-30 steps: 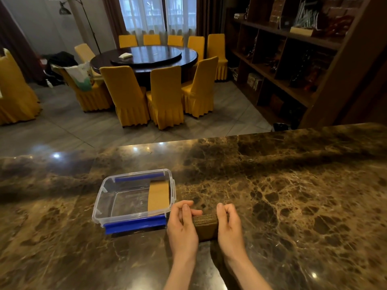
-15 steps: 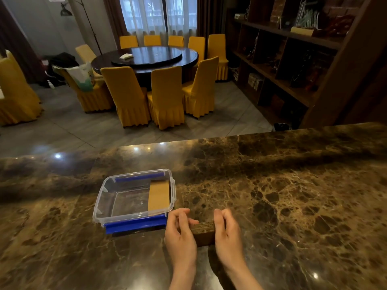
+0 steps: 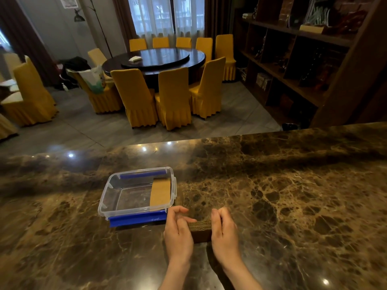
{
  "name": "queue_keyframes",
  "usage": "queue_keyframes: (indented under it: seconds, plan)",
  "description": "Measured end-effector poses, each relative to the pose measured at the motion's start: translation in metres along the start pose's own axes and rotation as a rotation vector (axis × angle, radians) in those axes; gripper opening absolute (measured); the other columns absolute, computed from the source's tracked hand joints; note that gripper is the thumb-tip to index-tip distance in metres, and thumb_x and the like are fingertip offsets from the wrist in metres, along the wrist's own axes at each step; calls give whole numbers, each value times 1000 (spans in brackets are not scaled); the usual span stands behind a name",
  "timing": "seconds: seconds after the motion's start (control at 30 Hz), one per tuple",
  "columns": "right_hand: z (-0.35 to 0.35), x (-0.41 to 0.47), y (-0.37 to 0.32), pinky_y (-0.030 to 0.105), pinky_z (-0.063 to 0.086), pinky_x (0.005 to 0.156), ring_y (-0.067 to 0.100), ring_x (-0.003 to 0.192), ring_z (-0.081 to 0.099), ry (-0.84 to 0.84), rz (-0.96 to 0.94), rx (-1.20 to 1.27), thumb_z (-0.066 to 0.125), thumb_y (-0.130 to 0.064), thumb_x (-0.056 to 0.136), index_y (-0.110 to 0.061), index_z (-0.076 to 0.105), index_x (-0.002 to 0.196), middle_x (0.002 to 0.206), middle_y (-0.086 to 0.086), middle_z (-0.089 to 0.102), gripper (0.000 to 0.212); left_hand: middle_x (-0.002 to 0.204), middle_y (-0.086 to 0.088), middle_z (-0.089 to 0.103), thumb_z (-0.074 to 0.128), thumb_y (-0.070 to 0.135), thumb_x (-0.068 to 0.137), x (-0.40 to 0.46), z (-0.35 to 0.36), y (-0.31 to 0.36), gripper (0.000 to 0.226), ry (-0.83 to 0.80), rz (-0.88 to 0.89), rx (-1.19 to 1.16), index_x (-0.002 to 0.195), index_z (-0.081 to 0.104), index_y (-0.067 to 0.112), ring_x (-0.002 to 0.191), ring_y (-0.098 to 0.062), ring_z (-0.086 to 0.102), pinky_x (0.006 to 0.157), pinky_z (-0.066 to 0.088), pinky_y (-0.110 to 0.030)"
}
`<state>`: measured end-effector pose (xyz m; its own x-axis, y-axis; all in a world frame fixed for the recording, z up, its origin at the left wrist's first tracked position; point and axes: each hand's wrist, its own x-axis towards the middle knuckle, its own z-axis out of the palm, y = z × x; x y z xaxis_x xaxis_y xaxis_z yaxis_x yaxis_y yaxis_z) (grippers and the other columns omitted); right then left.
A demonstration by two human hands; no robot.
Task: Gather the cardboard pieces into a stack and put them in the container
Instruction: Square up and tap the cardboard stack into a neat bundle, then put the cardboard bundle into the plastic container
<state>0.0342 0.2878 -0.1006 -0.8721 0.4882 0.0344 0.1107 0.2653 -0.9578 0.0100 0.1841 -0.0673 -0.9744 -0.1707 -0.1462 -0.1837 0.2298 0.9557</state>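
Drawn slightly nearer the body since a second ago: cardboard stack, pressed on edge between left hand and right hand, fingers of both curled over its ends. Beyond the left fingertips, just beside them, clear container on marble counter, one cardboard piece leaning inside.

No legible text, labels or numbers.
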Motion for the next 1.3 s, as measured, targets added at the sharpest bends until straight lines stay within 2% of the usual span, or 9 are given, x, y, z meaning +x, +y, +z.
queue_keyframes:
  seconds: [0.23, 0.37, 0.5, 0.6, 0.67, 0.77, 0.97, 1.1, 1.3]
  plan:
    - [-1, 1, -1, 23, 41, 59, 12, 62, 49, -3, -2, 1, 44, -21, 106, -28, 43, 72, 68, -4, 51, 35, 96, 17, 68, 49, 42, 98, -2, -24, 9, 13, -178, 354, 410, 105, 59, 39, 94, 1, 65, 82, 56, -26]
    - [-3, 0, -4, 20, 43, 59, 7, 61, 51, -6, 11, 16, 45, -19, 106, -27, 45, 72, 68, -4, 54, 34, 125, 26, 56, 64, 45, 87, 2, -31, 31, 46, -507, 592, 760, 130, 49, 45, 118, 5, 49, 105, 43, -22]
    - [-5, -1, -9, 13, 45, 62, 1, 66, 55, -10, 30, 7, 45, -16, 106, -22, 48, 73, 69, -3, 55, 34, 134, 16, 58, 66, 36, 88, 5, -29, 43, 51, -637, 608, 977, 135, 48, 38, 123, -6, 52, 112, 42, -31]
    - [-4, -1, -13, 24, 41, 64, 2, 64, 51, -11, 66, -9, 45, -17, 106, -16, 49, 72, 68, -3, 51, 35, 130, 10, 61, 62, 30, 92, 9, -32, 42, 39, -666, 597, 992, 130, 53, 34, 118, -10, 57, 106, 49, -36]
    - [-7, -1, -19, 31, 43, 66, 2, 64, 53, -22, 103, -16, 46, -20, 106, -11, 54, 76, 70, 0, 56, 32, 127, 11, 62, 62, 31, 92, 11, -33, 43, 37, -673, 601, 968, 127, 52, 35, 114, -9, 57, 103, 51, -36]
    - [-12, 2, -42, 20, 49, 62, 9, 74, 63, 8, 140, 109, 47, -25, 105, -13, 63, 90, 83, 8, 67, 25, 120, 17, 62, 63, 34, 91, 21, -43, 46, 32, -622, 562, 804, 121, 52, 40, 104, 0, 55, 99, 50, -28]
    - [0, 21, -93, 29, 60, 79, 20, 100, 74, -100, 135, 384, 64, -30, 92, -17, 65, 119, 109, 7, 72, 30, 106, 19, 65, 67, 30, 95, 57, -75, 64, 27, -477, 329, 248, 110, 53, 47, 97, 3, 62, 79, 51, -18]
    - [36, 38, -121, 28, 64, 76, 16, 95, 77, -244, 46, 270, 71, -7, 92, -17, 61, 125, 108, 10, 75, 36, 113, 10, 69, 67, 27, 96, 89, -101, 71, 21, -361, 187, -28, 110, 57, 39, 101, -5, 67, 83, 57, -27]
    - [94, 54, -143, 26, 65, 73, 12, 90, 77, -274, 11, 144, 73, -10, 91, -19, 63, 117, 101, 5, 76, 29, 114, 3, 70, 63, 26, 98, 116, -125, 67, 22, -283, 32, -196, 120, 57, 28, 101, -12, 69, 71, 54, -22]
